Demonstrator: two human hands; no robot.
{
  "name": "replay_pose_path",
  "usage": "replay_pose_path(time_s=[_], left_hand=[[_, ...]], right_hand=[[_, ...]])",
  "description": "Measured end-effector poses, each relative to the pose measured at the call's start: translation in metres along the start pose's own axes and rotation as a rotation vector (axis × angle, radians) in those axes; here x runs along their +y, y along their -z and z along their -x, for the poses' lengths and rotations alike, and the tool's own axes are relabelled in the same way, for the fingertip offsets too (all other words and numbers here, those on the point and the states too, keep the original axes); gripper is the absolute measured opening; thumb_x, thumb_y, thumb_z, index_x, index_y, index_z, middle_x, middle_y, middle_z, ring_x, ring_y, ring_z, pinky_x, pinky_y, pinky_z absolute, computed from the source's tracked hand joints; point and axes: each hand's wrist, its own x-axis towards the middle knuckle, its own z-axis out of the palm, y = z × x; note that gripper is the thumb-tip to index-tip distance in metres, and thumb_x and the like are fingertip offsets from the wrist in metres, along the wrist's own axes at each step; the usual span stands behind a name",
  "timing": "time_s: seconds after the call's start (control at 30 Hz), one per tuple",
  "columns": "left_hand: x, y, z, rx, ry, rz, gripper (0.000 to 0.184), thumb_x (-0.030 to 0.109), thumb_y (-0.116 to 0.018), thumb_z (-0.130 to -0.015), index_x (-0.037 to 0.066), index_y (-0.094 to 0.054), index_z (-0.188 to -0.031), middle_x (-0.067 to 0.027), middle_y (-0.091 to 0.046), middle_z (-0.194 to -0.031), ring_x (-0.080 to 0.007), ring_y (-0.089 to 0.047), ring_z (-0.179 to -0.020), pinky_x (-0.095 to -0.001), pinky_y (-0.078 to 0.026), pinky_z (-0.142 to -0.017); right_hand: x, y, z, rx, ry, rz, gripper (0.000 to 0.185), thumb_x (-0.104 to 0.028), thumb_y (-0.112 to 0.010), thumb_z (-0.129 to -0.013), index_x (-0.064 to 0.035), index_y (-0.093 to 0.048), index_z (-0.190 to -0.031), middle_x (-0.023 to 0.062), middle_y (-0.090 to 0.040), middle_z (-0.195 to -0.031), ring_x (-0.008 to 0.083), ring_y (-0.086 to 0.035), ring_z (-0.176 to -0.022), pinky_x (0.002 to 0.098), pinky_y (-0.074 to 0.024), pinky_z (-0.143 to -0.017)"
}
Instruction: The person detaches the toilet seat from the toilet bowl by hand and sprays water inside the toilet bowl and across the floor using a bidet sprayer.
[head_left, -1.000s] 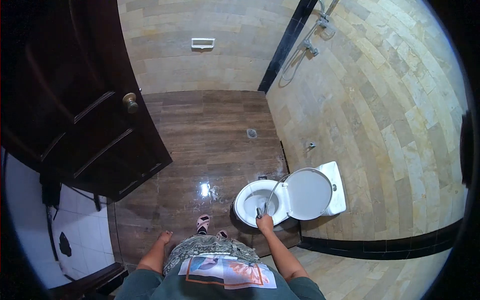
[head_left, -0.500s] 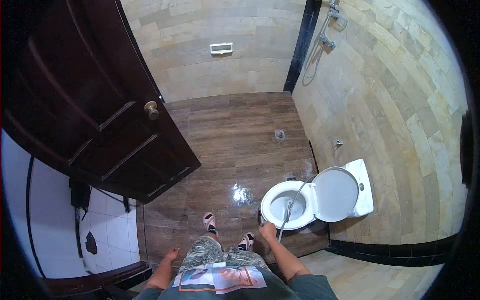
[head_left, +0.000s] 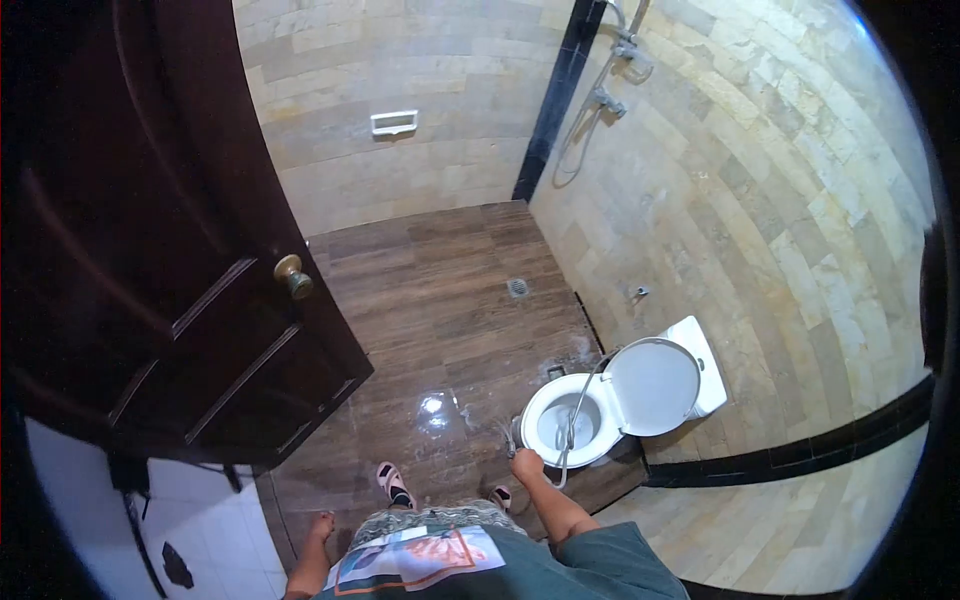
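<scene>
My right hand (head_left: 526,464) is closed round a bidet sprayer (head_left: 512,447) beside the front rim of the white toilet (head_left: 535,408). Water appears to spray from its head toward the floor. A grey hose (head_left: 572,425) runs from the sprayer and loops across the open bowl. The toilet's seat lid (head_left: 655,385) is raised against the tank. At my left side, my left hand (head_left: 322,524) hangs low over the floor with nothing in it, its fingers loose and small in view.
The dark wooden door (head_left: 190,250) stands open at the left, with a brass knob (head_left: 294,277). Wet brown floor tiles (head_left: 420,300) slope around a drain (head_left: 517,288). A shower set (head_left: 608,100) is on the right wall. White tiles (head_left: 215,520) lie beyond the doorway.
The view has shifted and turned. My right hand with the sprayer has moved slightly back from the bowl's rim, and water now shows at its head. The left hand still hangs.
</scene>
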Motion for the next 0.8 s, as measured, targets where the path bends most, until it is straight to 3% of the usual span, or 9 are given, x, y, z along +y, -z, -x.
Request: replay_pose_path(time_s=[0.07,0.2,0.27,0.4,0.57,0.8], left_hand=[[-0.002,0.028,-0.026,0.100,-0.110,0.254,0.039,0.033,-0.040,-0.074,-0.003,-0.048,-0.086,-0.0169,-0.054,-0.080,-0.0265,-0.053,-0.071,-0.0349,-0.041,-0.067],[0.021,0.083,-0.010,0.013,-0.125,0.203,0.034,0.029,-0.041,-0.074,-0.003,-0.049,-0.085,-0.0159,-0.054,-0.075,-0.0247,-0.053,-0.061,-0.0345,-0.042,-0.059],[0.019,0.094,-0.016,-0.020,0.020,0.196,0.030,0.027,-0.041,-0.075,-0.001,-0.049,-0.080,-0.0129,-0.054,-0.070,-0.0223,-0.052,-0.054,-0.0356,-0.041,-0.053],[0.013,0.107,-0.070,-0.216,-0.064,-0.186,0.027,0.027,-0.040,-0.076,0.001,-0.048,-0.077,-0.0100,-0.052,-0.067,-0.0214,-0.051,-0.054,-0.0351,-0.040,-0.048],[0.028,0.121,-0.084,-0.223,-0.120,-0.152,0.027,0.027,-0.041,-0.076,0.002,-0.049,-0.076,-0.0090,-0.052,-0.065,-0.0198,-0.050,-0.052,-0.0336,-0.039,-0.047],[0.140,0.153,-0.105,-0.184,-0.181,-0.053,0.026,0.028,-0.043,-0.076,0.003,-0.050,-0.075,-0.0075,-0.051,-0.062,-0.0176,-0.048,-0.050,-0.0315,-0.038,-0.045]], right_hand=[[-0.015,-0.008,-0.008,-0.019,-0.096,0.012,0.018,-0.016,-0.048,-0.060,-0.0054,-0.058,-0.070,0.0154,-0.056,-0.074,0.0284,-0.055,-0.070,0.0364,-0.0437,-0.064],[-0.038,-0.017,-0.024,0.041,-0.112,0.043,0.017,-0.014,-0.047,-0.062,-0.0038,-0.059,-0.068,0.0156,-0.056,-0.071,0.0288,-0.055,-0.068,0.0371,-0.0441,-0.062],[-0.058,-0.002,-0.025,0.096,-0.138,-0.003,0.017,-0.013,-0.046,-0.062,-0.0025,-0.058,-0.066,0.0157,-0.056,-0.069,0.0293,-0.055,-0.066,0.0370,-0.0444,-0.060],[-0.066,0.015,-0.043,0.104,-0.234,0.014,0.018,-0.014,-0.046,-0.063,-0.0030,-0.059,-0.068,0.0157,-0.056,-0.071,0.0288,-0.056,-0.067,0.0358,-0.0446,-0.058],[-0.064,0.042,-0.065,0.069,-0.380,-0.088,0.020,-0.015,-0.045,-0.064,-0.0018,-0.058,-0.072,0.0157,-0.056,-0.076,0.0280,-0.055,-0.071,0.0357,-0.0440,-0.062],[-0.048,0.055,-0.121,0.061,-0.468,-0.154,0.020,-0.016,-0.046,-0.063,-0.0017,-0.058,-0.072,0.0155,-0.056,-0.076,0.0280,-0.055,-0.072,0.0352,-0.0443,-0.062]])
